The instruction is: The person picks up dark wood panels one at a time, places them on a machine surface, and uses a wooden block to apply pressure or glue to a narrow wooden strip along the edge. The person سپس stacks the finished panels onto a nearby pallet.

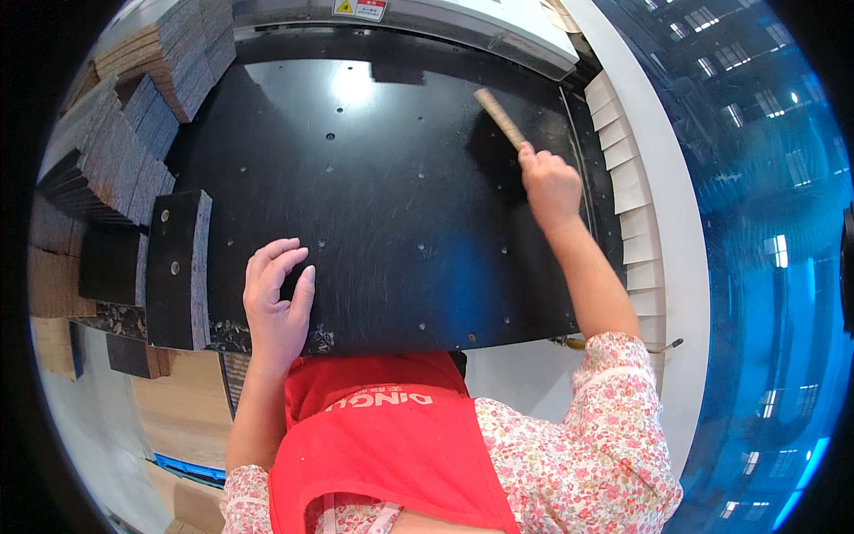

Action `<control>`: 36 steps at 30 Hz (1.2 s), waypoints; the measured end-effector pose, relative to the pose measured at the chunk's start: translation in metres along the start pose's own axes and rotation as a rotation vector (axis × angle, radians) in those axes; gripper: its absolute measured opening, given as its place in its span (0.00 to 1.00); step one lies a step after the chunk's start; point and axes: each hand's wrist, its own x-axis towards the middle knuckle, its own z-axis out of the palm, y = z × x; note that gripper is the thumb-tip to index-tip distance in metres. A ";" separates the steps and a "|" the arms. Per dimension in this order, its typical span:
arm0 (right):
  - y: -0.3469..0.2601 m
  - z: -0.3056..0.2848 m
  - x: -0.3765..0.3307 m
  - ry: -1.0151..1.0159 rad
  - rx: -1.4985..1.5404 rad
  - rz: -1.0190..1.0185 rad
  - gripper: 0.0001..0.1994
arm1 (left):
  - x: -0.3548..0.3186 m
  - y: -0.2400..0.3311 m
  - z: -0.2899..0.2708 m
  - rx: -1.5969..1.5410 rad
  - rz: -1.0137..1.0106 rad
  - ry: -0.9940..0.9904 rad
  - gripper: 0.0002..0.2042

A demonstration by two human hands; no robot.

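Gripping a thin tan stick, the right hand has its fingers wrapped around the near end. The stick is over the big black table, at about 1 o'clock from the middle of the view. Out of the fist, it pokes toward 11 o'clock, so its long way runs from 5 o'clock up to 11. I can't tell if its far tip touches the table.

The left hand is much farther away, at 9 o'clock from the middle. Its thumb and fingers are apart, with nothing seen between them. From there, the stick lies toward 2 o'clock. A black block with holes sits near the left hand, at its 9 o'clock.
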 end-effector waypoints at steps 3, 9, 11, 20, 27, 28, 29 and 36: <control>0.048 0.053 0.007 -0.212 -0.140 0.198 0.08 | 0.001 0.001 0.001 -0.034 -0.060 0.013 0.11; 0.125 0.106 0.001 -0.448 -0.010 0.518 0.13 | 0.008 0.006 0.005 -0.044 -0.004 -0.032 0.10; 0.119 0.102 0.008 -0.357 -0.001 0.487 0.14 | 0.008 0.005 0.005 -0.049 0.019 -0.041 0.09; -0.061 -0.121 0.036 0.146 0.793 -0.502 0.07 | 0.004 0.006 0.002 -0.080 -0.068 0.020 0.08; -0.047 -0.055 0.044 0.148 0.452 -0.258 0.10 | 0.004 0.004 0.003 -0.093 -0.080 0.023 0.07; -0.036 -0.032 0.052 0.105 0.312 -0.184 0.10 | 0.005 0.004 0.004 -0.087 -0.080 0.012 0.07; -0.022 -0.005 0.059 0.059 0.228 -0.103 0.09 | 0.007 0.004 0.006 -0.083 -0.078 -0.002 0.07; 0.077 0.130 0.063 -0.288 -0.014 0.348 0.10 | 0.006 0.005 0.005 -0.063 -0.078 0.024 0.05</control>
